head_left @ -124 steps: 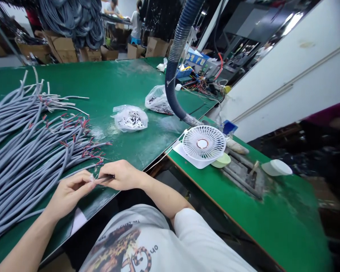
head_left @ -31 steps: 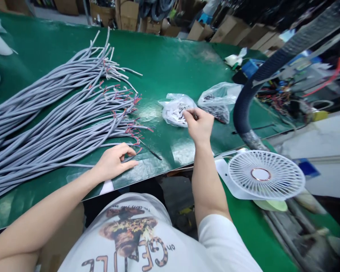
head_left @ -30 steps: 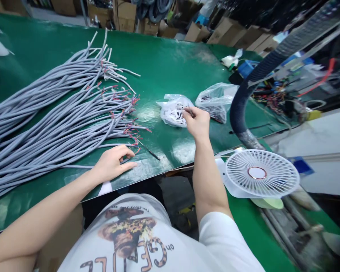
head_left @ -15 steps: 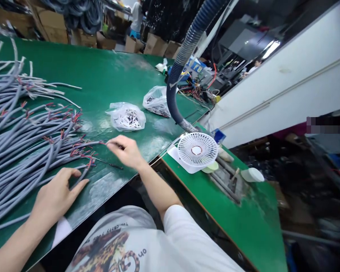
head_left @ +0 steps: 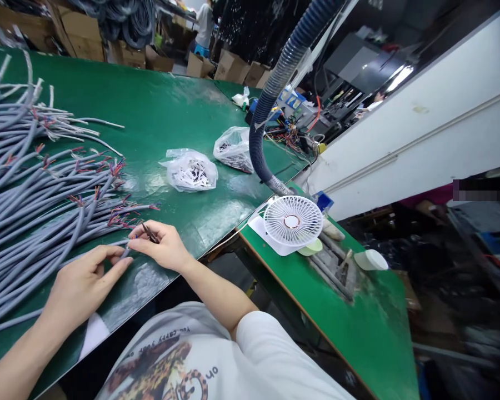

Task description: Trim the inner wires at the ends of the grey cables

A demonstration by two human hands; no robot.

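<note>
Thumb and fingers of my left hand [head_left: 85, 283] close on the end of a grey cable [head_left: 125, 253] near the table's front edge. My right hand [head_left: 162, 244] is at that same end, its fingertips pinched at the thin coloured wires. Tucked in its palm is a slim dark pointed tool, apparently tweezers [head_left: 150, 233]. The fingers hide most of the wire ends. Beside and beyond my hands lies a big bundle of grey cables [head_left: 37, 205], with stripped red and blue wire ends pointing right.
Two clear plastic bags of small parts, a nearer bag [head_left: 194, 172] and a farther bag [head_left: 234, 150], sit on the green table [head_left: 166, 105]. A ribbed hose [head_left: 270, 89] hangs down at right. A white fan [head_left: 292, 222] and a white cup [head_left: 370, 259] stand on the side table.
My right hand has moved left and toward me, from beyond the wire ends to the cable end at my left hand. The dark tool is now in its palm. My left hand stays put.
</note>
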